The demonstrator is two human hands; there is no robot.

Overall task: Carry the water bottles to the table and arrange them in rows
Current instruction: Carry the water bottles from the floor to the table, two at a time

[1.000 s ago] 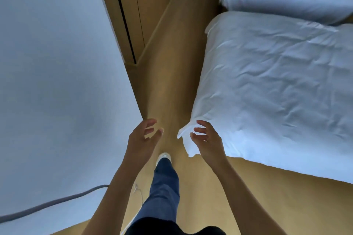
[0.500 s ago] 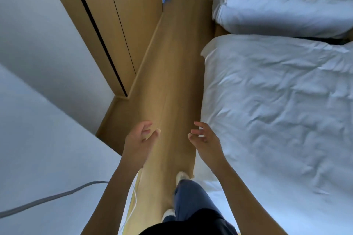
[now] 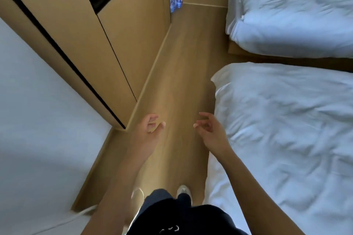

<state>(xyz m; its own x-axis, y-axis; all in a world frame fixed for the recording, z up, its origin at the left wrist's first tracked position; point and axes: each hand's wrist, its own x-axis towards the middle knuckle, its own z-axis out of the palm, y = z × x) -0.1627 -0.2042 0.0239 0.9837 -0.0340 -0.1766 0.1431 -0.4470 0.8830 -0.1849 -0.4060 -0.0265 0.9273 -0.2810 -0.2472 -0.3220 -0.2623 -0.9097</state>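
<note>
A small cluster of water bottles with blue labels stands on the wooden floor far ahead, beside the far end of the cabinet. My left hand and my right hand are held out in front of me over the floor, both empty with fingers loosely curled and apart. The bottles are far beyond both hands. No table is in view.
A wooden cabinet with a dark recess lines the left side. A white wall juts out at near left. Two beds with white duvets fill the right. A narrow wooden aisle runs between them. My feet show below.
I have walked forward along the aisle. The bottles and cabinet appear nearer and larger, and the near bed has slid down the right side. Both hands stay empty and spread slightly apart.
</note>
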